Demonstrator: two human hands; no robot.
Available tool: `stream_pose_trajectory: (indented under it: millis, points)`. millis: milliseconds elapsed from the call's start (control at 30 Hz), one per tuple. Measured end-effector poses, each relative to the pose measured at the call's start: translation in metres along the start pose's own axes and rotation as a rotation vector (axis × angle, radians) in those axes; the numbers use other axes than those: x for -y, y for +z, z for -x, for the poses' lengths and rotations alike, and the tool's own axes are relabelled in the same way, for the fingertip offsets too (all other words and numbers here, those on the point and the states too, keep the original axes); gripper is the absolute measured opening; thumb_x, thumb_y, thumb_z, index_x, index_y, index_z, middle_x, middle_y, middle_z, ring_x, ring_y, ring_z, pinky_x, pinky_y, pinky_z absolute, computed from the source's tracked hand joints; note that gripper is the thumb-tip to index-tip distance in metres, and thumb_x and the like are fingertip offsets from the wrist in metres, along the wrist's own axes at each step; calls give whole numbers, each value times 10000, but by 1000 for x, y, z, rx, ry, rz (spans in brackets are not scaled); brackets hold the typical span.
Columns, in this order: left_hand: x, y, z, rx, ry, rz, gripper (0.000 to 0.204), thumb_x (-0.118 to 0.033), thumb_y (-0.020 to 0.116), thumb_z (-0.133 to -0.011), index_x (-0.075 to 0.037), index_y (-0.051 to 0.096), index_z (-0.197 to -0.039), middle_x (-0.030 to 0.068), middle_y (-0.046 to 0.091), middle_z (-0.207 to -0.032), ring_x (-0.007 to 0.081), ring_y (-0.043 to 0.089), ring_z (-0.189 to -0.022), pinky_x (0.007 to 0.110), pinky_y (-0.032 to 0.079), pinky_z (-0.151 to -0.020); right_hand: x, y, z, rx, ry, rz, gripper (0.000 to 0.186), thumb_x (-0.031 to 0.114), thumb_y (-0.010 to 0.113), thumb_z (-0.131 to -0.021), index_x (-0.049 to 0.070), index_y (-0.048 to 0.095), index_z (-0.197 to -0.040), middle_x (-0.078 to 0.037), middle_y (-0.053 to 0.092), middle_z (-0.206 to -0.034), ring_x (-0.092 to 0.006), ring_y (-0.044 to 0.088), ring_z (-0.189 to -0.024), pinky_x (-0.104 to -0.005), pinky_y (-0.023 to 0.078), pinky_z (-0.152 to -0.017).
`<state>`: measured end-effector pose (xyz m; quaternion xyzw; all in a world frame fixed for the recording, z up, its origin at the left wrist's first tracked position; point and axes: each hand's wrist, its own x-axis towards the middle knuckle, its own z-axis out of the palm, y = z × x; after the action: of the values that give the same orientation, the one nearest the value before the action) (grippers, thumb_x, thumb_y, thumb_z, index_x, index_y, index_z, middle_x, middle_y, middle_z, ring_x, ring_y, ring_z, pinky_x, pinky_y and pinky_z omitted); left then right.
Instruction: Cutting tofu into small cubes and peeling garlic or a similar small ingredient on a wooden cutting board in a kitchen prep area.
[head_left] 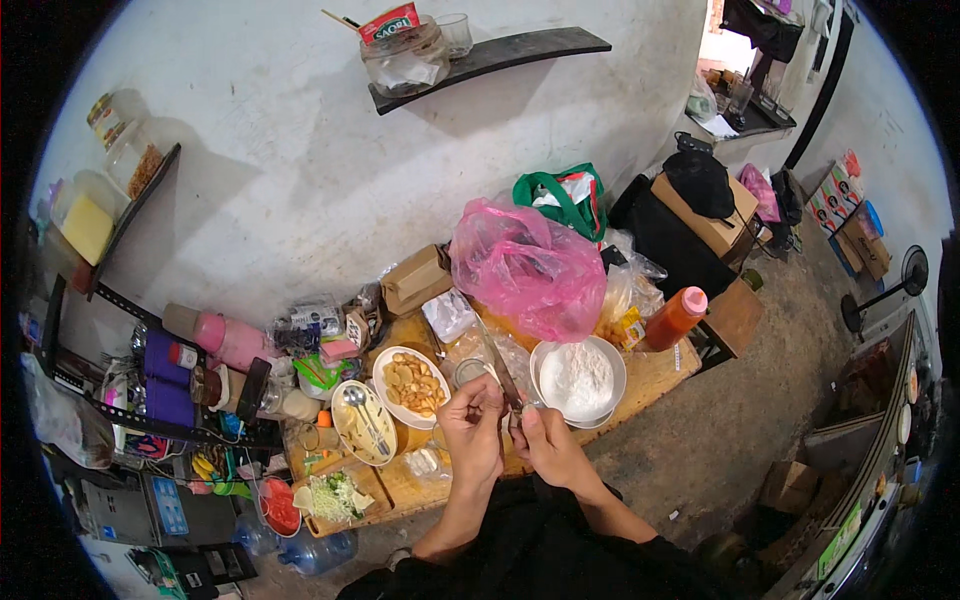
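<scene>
My right hand point(548, 447) is closed around the handle end of a knife point(503, 372), whose blade slants up and away to the left. My left hand point(474, 428) is closed beside the blade, its fingertips pinching something small and pale that I cannot make out. Both hands are close together over the front of the wooden table point(400, 492). Just right of them stands a bowl of white flour point(578, 382). To their left lie a white bowl of yellowish cut pieces point(410, 386) and a small plastic bag with white contents point(427, 463).
An oval dish with spoons point(364, 424) and a board of shredded vegetables point(338, 497) are at the left. Behind the hands sit a pink plastic bag point(530, 265) and an orange sauce bottle point(676, 319). A crowded rack point(165, 430) borders the table's left end.
</scene>
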<state>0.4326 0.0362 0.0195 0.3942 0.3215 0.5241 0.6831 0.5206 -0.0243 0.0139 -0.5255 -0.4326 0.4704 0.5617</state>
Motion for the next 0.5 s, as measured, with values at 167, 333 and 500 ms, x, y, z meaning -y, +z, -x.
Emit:
stream_pose_trajectory:
  millis: [167,333,500]
  points:
    - [0,2,0,-20,35,-61,171,-99,551,-847,53,561,-925,79,587,-776,155,576,-681,250,473,-626,-3,-1,-3,13,23,16,413,283,321,-934,-49,475,-741,-77,435,-522,-158,407,-502,-334,354,-485]
    - [-3,2,0,-32,49,-93,173,-97,555,-845,59,564,-920,87,591,-786,160,580,-685,254,477,-629,-4,-1,-7,21,-27,7,406,264,331,-930,-52,479,-722,-91,445,-522,-172,412,-507,-342,360,-495]
    - [4,2,-1,-61,89,-147,163,-86,559,-841,59,564,-915,94,595,-790,161,579,-687,259,484,-640,-2,-3,-9,13,-22,-10,404,255,331,-931,-53,473,-712,-99,447,-523,-173,411,-506,-342,364,-498]
